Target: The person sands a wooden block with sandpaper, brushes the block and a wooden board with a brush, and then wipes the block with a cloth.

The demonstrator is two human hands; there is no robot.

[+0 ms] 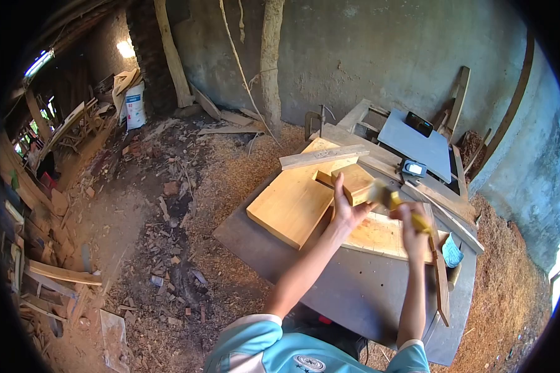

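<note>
My left hand [350,210] grips the near end of a short wooden block [356,178], fingers up along its side. The block lies over a gap by a wide light-coloured wooden board [295,208]. In my right hand [412,229] is a yellow-handled tool [424,225]. Its greyish head, close to the block and my left fingers, is smeared by motion, so its exact kind cannot be made out. Below both hands lies another pale board [379,235] with lines marked along its edge. A straight wooden strip [323,156] rests across the wide board.
The boards lie on a dark metal tabletop [354,280]. A blue-grey panel [415,144], a small device with a lit screen [413,168], a clamp [315,124] and loose strips sit behind. At right are a narrow wooden strip [441,289] and a blue crumpled piece [452,251].
</note>
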